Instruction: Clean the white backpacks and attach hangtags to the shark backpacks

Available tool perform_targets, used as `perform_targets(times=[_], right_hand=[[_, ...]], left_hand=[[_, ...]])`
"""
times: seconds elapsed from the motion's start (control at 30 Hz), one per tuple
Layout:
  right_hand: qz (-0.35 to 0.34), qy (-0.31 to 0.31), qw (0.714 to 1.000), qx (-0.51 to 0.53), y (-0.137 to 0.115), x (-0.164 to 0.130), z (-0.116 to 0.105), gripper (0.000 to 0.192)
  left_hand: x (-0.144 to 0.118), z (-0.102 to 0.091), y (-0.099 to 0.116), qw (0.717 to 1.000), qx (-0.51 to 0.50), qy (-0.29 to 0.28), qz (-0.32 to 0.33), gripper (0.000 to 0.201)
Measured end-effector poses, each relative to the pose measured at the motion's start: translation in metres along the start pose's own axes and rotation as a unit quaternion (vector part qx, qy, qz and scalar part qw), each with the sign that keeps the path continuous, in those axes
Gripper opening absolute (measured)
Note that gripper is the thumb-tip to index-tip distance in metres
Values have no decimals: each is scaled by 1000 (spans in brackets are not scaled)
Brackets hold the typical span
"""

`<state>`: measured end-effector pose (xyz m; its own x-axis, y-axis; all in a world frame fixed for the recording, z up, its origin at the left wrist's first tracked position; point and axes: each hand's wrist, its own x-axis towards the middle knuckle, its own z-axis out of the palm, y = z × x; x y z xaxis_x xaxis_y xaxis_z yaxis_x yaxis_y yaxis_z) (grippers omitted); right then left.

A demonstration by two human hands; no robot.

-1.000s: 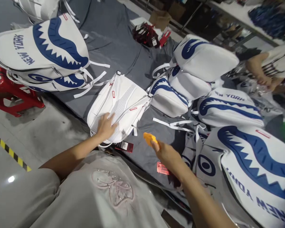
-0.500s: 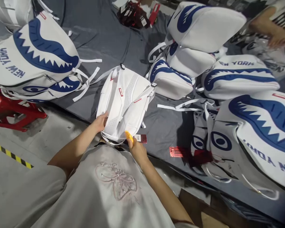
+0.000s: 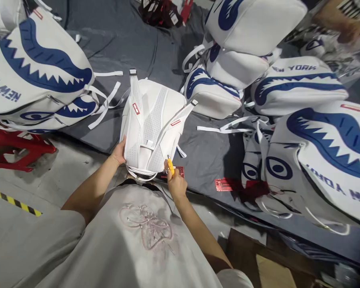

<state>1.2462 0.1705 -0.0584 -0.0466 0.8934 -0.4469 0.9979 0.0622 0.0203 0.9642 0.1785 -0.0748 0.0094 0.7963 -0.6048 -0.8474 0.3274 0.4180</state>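
A white backpack (image 3: 151, 100) lies with its back panel and shoulder straps facing up, near the front edge of the cloth-covered table. My left hand (image 3: 119, 152) grips its lower left side, the thumb showing and the other fingers mostly hidden. In my right hand (image 3: 177, 184) is a pair of small yellow thread snips (image 3: 171, 166), closed in the fingers, their tip against the bag's lower right corner. A red tag (image 3: 180, 172) shows just behind that hand. The top loop of the bag points toward my body.
White backpacks with blue shark mouths are piled at left (image 3: 48, 60), at back right (image 3: 237, 68) and at right (image 3: 333, 148). A red stool (image 3: 21, 148) stands lower left. Dark red tags (image 3: 162, 14) lie at the back. Another person's arm (image 3: 339, 20) shows upper right.
The backpack has been turned flatter, its back panel now more exposed and its straps spread upright. My left hand has shifted left along its side; the snips' tip now meets the lower right corner.
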Motion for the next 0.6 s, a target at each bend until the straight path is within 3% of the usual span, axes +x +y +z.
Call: perform_targets(times=[0.17, 0.37, 0.6], right_hand=[[2, 1, 1000, 11, -4, 16, 8, 42], [-1, -1, 1000, 21, 14, -2, -3, 39], [3, -17, 999, 40, 33, -33, -11, 39]], left_hand=[[2, -4, 1, 999, -20, -47, 13, 65], [-19, -10, 8, 983, 8, -181, 1, 79], [-2, -9, 1, 984, 27, -177, 14, 85]])
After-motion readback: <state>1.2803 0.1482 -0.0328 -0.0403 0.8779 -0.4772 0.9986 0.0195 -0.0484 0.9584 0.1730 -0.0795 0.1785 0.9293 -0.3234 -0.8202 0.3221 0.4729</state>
